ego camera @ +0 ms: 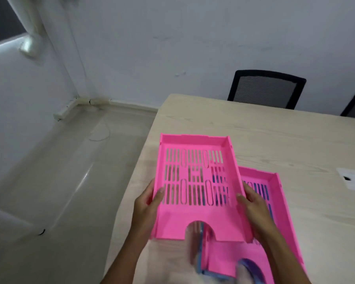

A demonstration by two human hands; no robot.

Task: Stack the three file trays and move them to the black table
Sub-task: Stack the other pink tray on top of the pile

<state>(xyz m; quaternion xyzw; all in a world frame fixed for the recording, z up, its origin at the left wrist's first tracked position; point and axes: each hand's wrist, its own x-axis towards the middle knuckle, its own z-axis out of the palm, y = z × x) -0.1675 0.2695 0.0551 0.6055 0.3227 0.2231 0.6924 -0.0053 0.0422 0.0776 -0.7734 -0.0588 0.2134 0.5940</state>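
left hand (150, 199) and right hand (252, 201) grip the side walls of the upper pink tray (195, 181), held over a second pink tray (271, 201) on a blue tray (201, 261) near the pale table (275, 140)'s left edge; open tabletop beyond.

Two pink trays (197, 181), one blue tray (201, 261), two chairs (264, 89)
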